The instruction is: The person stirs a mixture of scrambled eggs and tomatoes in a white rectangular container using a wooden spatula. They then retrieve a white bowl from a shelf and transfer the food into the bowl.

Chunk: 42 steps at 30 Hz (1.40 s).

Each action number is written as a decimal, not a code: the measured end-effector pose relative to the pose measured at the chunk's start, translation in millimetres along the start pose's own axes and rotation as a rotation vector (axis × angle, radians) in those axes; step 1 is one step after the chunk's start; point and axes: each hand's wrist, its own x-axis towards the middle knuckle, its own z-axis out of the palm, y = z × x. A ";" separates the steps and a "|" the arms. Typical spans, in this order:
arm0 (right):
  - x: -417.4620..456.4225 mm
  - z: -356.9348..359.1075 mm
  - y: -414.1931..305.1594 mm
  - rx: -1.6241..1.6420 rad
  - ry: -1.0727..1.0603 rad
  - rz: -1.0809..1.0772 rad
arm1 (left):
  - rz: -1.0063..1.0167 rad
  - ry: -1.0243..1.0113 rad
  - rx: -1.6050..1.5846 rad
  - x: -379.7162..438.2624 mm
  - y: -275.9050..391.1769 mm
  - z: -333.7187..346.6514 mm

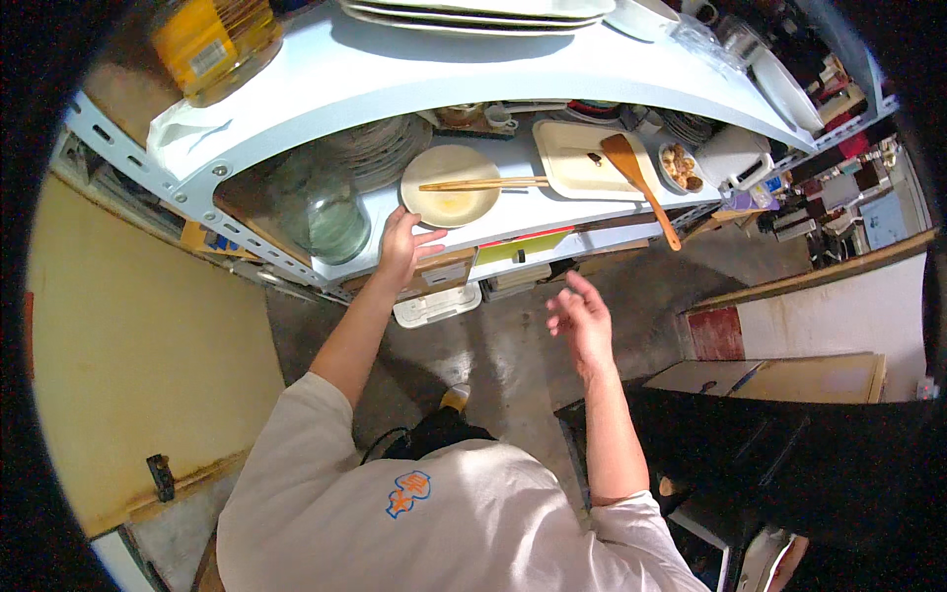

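My left hand (pixel 405 246) is at the near left rim of a shallow cream bowl (pixel 451 211). Its fingers are spread and at least one seems to touch the rim. A pair of wooden chopsticks (pixel 473 184) lies across the bowl, with their far ends reaching a cream tray (pixel 566 148). On that tray rests a wooden spatula (pixel 629 166), its handle jutting past the shelf's front edge. My right hand (pixel 581 318) hangs in front of the shelf, empty, fingers loosely apart. A small dark piece (pixel 594 157) sits in the tray.
Left of the bowl stand a large glass jar (pixel 336 229) and stacked plates (pixel 381 152). A small bowl of brown and pale pieces (pixel 681 169) is at the right. Overhead, the upper metal shelf (pixel 444 74) carries platters (pixel 473 9) and a yellow-labelled bottle (pixel 214 48).
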 end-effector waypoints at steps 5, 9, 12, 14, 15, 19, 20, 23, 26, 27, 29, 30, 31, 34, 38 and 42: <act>-21.9 41.3 -40.0 -0.169 0.055 -0.664 | 0.271 0.154 0.418 -62.5 19.9 -12.1; -55.1 63.4 -53.6 -0.433 -0.025 -1.098 | 0.679 -0.101 0.619 -138.4 52.4 -0.9; -69.5 73.0 -54.2 -0.472 -0.113 -0.985 | 0.688 -0.141 0.629 -172.4 62.0 15.5; -75.3 72.2 -52.0 -0.416 -0.126 -0.850 | 0.616 -0.105 0.565 -189.0 62.2 34.6; -77.4 70.1 -50.6 -0.378 -0.137 -0.785 | 0.602 -0.099 0.579 -191.0 61.5 38.1; -87.5 38.5 -61.7 -0.418 -0.045 -0.870 | 0.583 -0.168 0.535 -191.4 53.9 69.6; -91.5 29.3 -67.3 -0.415 -0.018 -0.904 | 0.596 -0.177 0.558 -195.1 57.3 80.1; -105.5 2.8 -85.6 -0.359 0.035 -0.994 | 0.719 -0.215 0.589 -205.5 59.5 105.4; -117.0 -25.7 -103.1 -0.282 0.104 -1.094 | 0.810 -0.219 0.565 -215.6 55.3 128.7; -118.9 -34.4 -104.5 -0.238 0.139 -1.120 | 0.867 -0.232 0.624 -216.7 52.4 136.8; -120.0 -45.6 -113.0 -0.119 0.204 -1.096 | 0.981 -0.256 0.743 -214.1 50.1 155.5; -114.8 -57.1 -111.1 -0.161 0.235 -1.078 | 0.932 -0.271 0.726 -215.8 43.7 163.8; -106.4 -71.3 -106.2 -0.211 0.276 -1.058 | 0.900 -0.325 0.755 -219.1 40.7 176.7; -80.7 -96.3 -98.1 -0.085 0.310 -0.702 | 0.612 -0.527 0.878 -229.3 32.4 209.3; -80.4 -113.7 -100.8 -0.051 0.297 -0.481 | 0.432 -0.606 0.883 -243.9 20.1 222.4; -86.8 -114.3 -126.1 -0.114 0.272 -0.574 | 0.480 -0.596 0.896 -244.8 12.6 214.4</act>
